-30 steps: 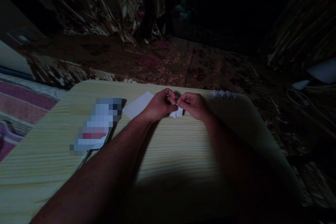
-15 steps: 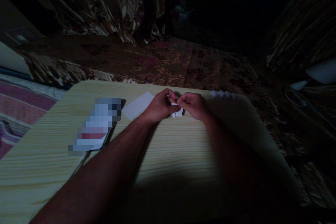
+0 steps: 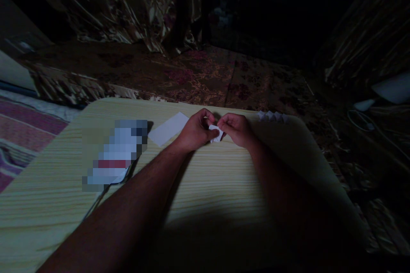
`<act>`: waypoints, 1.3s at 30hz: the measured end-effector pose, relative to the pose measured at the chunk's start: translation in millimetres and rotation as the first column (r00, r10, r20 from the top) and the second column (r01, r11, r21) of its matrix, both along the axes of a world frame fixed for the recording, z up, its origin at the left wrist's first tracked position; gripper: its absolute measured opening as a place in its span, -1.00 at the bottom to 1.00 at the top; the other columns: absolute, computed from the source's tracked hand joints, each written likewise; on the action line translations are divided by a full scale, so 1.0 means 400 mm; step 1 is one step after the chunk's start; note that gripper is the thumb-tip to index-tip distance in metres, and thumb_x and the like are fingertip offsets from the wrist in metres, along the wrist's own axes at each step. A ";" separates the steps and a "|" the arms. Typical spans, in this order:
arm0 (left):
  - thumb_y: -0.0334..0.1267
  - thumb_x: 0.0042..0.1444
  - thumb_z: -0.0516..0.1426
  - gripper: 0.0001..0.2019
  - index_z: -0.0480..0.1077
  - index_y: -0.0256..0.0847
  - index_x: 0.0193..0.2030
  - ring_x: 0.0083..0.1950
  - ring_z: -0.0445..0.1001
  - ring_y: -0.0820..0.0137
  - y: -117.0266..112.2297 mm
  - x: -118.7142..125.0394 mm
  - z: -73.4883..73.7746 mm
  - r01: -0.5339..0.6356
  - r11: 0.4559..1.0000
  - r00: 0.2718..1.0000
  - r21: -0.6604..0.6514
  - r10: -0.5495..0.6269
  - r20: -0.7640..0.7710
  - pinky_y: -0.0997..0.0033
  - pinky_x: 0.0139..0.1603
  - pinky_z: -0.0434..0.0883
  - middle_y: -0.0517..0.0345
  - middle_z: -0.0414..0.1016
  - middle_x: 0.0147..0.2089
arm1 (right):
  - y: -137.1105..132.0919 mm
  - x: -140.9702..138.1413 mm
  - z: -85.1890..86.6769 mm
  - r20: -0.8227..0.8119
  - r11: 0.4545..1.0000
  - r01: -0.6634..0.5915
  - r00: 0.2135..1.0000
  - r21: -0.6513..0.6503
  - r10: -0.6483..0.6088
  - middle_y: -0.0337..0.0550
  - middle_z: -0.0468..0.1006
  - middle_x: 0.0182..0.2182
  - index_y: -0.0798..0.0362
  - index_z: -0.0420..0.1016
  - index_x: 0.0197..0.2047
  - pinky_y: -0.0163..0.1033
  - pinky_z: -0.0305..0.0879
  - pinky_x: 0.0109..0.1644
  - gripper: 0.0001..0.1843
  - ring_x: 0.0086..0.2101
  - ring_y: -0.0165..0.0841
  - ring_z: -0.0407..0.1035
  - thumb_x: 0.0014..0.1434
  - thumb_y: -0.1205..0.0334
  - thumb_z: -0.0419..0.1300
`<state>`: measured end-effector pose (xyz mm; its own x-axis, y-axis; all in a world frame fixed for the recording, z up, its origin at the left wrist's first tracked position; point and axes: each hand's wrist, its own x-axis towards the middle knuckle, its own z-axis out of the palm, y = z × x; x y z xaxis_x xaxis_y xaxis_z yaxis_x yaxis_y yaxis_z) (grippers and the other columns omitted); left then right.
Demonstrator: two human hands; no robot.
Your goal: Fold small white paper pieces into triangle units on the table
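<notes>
A small folded piece of white paper is pinched between my two hands just above the pale wooden table. My left hand grips its left side, with the thumb lying across the paper. On the other side, the fingertips of my right hand are closed on its upper right edge. Part of the paper is hidden behind my fingers. Left of my left hand lies a flat white sheet of paper. Several small folded paper pieces stand in a row to the right, near the far edge.
A blurred-out, phone-like object with a cable lies on the left of the table. Beyond the far edge is a patterned cloth-covered surface with shiny curtains. A white cable is at the right, off the table.
The folded paper has turned slightly in my fingers, and its upper flap now faces up more plainly. My hands have hardly shifted.
</notes>
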<state>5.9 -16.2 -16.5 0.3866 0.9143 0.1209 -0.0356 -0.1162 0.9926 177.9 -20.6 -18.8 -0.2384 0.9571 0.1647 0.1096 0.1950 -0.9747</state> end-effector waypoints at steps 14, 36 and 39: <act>-0.37 -0.17 0.30 -0.61 0.21 -0.18 -0.23 -0.53 0.33 0.56 0.000 -0.002 -0.001 -0.006 1.000 1.000 -0.003 0.006 0.000 0.60 -0.56 0.19 0.31 0.37 -0.44 | -0.001 0.001 0.000 -0.013 1.000 0.015 1.000 -0.010 -0.016 -0.24 0.50 -0.47 0.09 0.44 -0.33 -0.33 0.36 -0.42 -0.80 -0.49 -0.44 0.40 0.03 0.15 0.27; -0.38 -0.18 0.30 -0.59 0.21 -0.18 -0.22 -0.52 0.34 0.54 -0.006 0.003 0.001 -0.060 0.998 0.995 -0.007 0.060 0.081 0.57 -0.54 0.22 0.32 0.37 -0.46 | -0.002 -0.004 -0.004 0.069 0.999 0.050 0.996 -0.016 -0.049 -0.28 0.48 -0.59 0.11 0.45 -0.40 -0.39 0.28 -0.53 -0.90 -0.59 -0.47 0.38 0.01 0.25 0.22; -0.39 -0.19 0.30 -0.60 0.21 -0.18 -0.24 -0.52 0.34 0.55 -0.005 0.003 0.000 -0.066 0.998 0.995 -0.002 0.066 0.070 0.57 -0.53 0.23 0.32 0.37 -0.46 | -0.002 -0.006 -0.007 0.084 0.998 0.055 0.995 -0.014 -0.053 -0.27 0.49 -0.58 0.11 0.45 -0.40 -0.38 0.29 -0.52 -0.91 -0.58 -0.46 0.38 0.01 0.25 0.21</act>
<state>6.9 -18.1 -16.5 0.3158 0.9375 0.1460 -0.0973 -0.1210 0.9879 175.5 -21.3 -21.6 -0.1984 0.9714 0.1303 0.2012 0.1705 -0.9646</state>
